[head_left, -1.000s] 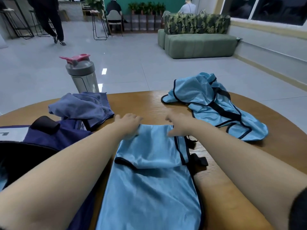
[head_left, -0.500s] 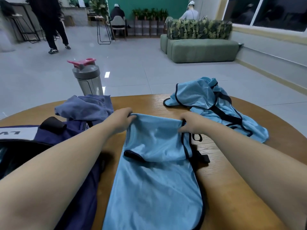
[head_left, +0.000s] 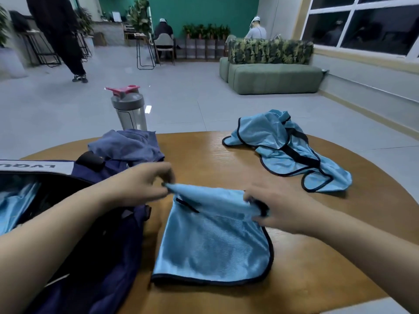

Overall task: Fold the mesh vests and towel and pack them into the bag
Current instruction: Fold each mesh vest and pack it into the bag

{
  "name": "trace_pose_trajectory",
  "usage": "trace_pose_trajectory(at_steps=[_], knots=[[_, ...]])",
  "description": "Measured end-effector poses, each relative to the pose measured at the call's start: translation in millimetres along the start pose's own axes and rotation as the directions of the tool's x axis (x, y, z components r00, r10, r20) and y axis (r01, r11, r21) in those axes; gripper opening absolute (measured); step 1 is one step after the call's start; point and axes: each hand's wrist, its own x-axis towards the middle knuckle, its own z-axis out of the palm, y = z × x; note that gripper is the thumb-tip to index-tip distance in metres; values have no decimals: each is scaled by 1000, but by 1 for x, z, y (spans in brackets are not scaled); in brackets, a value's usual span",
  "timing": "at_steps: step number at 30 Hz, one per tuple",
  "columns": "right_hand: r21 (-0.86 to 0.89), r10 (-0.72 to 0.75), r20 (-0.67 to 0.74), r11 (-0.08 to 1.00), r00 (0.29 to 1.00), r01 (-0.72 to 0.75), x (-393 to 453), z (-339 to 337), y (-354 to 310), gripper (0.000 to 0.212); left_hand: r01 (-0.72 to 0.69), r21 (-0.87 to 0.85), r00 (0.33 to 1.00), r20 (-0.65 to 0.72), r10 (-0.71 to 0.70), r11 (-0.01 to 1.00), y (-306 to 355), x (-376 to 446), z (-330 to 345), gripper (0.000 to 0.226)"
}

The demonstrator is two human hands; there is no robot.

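Observation:
A light blue mesh vest (head_left: 210,243) with black trim lies partly folded on the round wooden table (head_left: 317,257) in front of me. My left hand (head_left: 145,184) pinches its far left corner and my right hand (head_left: 274,205) grips its far right corner, lifting that edge off the table. A second blue mesh vest (head_left: 288,150) lies crumpled at the far right. A blue-grey towel (head_left: 129,146) is bunched at the far left, against the open navy bag (head_left: 95,245). Light blue fabric (head_left: 13,205) shows inside the bag.
A clear shaker bottle (head_left: 130,109) with a grey lid and pink cap stands behind the towel at the table's far edge. Beyond are a tiled floor, a green sofa (head_left: 272,75), stools, seated people and a person walking at the far left.
Both hands have taken hold of the vest's far edge and lifted it, drawing it toward me so the vest lies shorter. My view has tilted upward.

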Motion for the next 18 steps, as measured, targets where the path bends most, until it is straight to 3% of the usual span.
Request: trace_pose_trajectory(at_steps=[3,5,7,8,9,11,12,15,18], knots=[[75,-41,182,997,982,28,-28,-2,-22,33,82,-82,940,337,-50,993,9,-26,9,12],[97,-27,319,995,947,-4,-39,-1,-31,41,118,10,837,537,-105,993,9,-33,16,16],[107,9,388,993,922,-55,-43,2,-36,49,181,89,737,647,-195,980,9,-33,23,19],[107,27,384,991,923,-74,-44,6,-38,50,200,101,745,630,-218,975,9,-30,28,21],[107,36,351,991,936,-78,-44,9,-40,49,186,117,802,555,-220,976,10,-26,35,21],[93,47,311,992,949,-79,-43,18,-46,45,63,204,942,311,-126,977,13,-15,52,18],[81,43,322,994,946,-72,-43,22,-50,44,-9,248,974,223,-49,969,15,-9,63,20],[58,17,359,998,933,-40,-39,37,-54,38,-131,395,981,186,60,909,13,3,91,27],[-116,91,264,991,960,-62,-37,42,-32,31,-46,446,986,164,-30,894,5,9,102,25]])
